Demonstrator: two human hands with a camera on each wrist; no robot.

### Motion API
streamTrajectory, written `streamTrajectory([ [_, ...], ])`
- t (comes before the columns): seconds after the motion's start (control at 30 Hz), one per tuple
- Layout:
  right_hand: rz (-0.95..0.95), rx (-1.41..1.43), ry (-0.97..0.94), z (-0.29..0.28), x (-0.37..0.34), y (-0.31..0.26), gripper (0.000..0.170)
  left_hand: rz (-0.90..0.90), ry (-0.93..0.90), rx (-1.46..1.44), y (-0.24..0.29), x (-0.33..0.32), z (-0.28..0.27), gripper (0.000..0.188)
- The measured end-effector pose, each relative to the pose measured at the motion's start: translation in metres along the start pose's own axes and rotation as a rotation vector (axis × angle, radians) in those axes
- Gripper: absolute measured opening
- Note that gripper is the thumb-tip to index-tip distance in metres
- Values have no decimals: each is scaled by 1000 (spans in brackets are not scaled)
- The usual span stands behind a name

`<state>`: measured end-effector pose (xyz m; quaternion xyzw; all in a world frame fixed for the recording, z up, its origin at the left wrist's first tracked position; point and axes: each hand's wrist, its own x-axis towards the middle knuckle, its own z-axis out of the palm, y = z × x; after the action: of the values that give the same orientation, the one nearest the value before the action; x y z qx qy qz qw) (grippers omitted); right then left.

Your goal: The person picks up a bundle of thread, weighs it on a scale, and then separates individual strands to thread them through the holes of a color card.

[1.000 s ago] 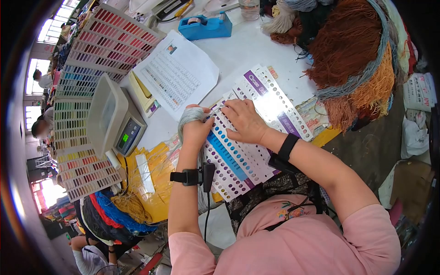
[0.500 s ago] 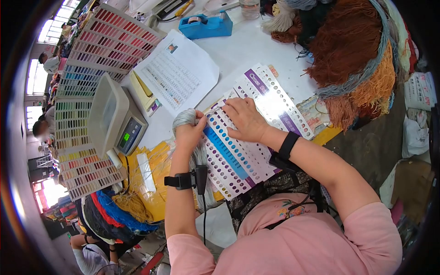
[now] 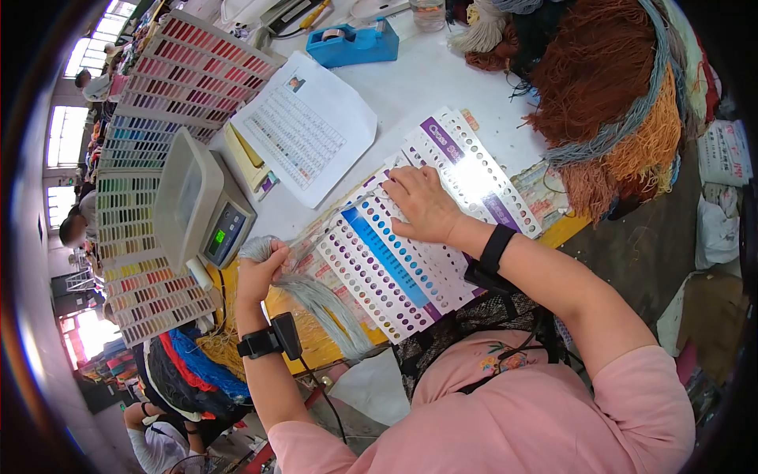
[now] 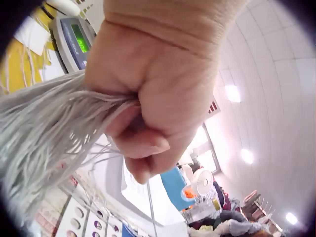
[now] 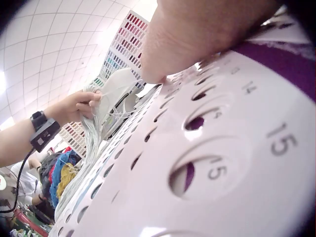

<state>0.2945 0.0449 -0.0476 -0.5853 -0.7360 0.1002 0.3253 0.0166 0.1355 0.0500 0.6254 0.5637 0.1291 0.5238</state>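
The left hand [image 3: 259,275] grips a hank of pale grey thread [image 3: 320,304], whose loose tail trails toward the table's front edge. Its fingers curl round the strands in the left wrist view, where the thread [image 4: 54,128] fans out to the left. A thin strand stretches from this hand toward the right hand [image 3: 425,207]. The right hand rests on a punched card [image 3: 379,268] with a blue band and rows of round holes. In the right wrist view the card's numbered holes [image 5: 197,123] show close up; whether its fingertips pinch the strand is hidden.
Left of the card stand a digital scale [image 3: 225,231] and an upright colour chart [image 3: 130,182]. Behind lie a printed sheet [image 3: 312,130] and a blue tape dispenser [image 3: 353,44]. Piled yarn [image 3: 600,71] is at the right, with more coloured hanks [image 3: 185,363] at lower left.
The left hand has moved left and toward the body, away from the card, drawing the grey hank with it. The right hand has stayed nearly still on the card.
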Motion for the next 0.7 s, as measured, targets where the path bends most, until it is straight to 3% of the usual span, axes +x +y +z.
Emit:
streamTrajectory([
  [0.23, 3, -2, -12, -1, 0, 0, 49, 0, -66, -238, -14, -7, -23, 9],
  [0.33, 10, -30, -14, 0, 0, 0, 49, -57, 185, 108, -27, 0, -29, 14],
  [0.43, 4, -21, -17, 1, 0, -1, 50, -261, 348, -213, -15, 1, -15, 19],
  [0.47, 4, -17, -19, 1, 0, 0, 50, -222, 347, -461, -1, 2, 3, 22],
  [0.53, 13, -10, -29, -1, 0, -1, 50, -214, 122, -632, 3, 14, 28, 21],
  [0.6, 7, -1, -22, -1, 1, -1, 50, -178, 14, -545, 19, 22, 67, 16],
  [0.7, -2, 10, 6, -2, 0, 0, 50, -81, 25, -366, 29, 39, 108, 13],
])
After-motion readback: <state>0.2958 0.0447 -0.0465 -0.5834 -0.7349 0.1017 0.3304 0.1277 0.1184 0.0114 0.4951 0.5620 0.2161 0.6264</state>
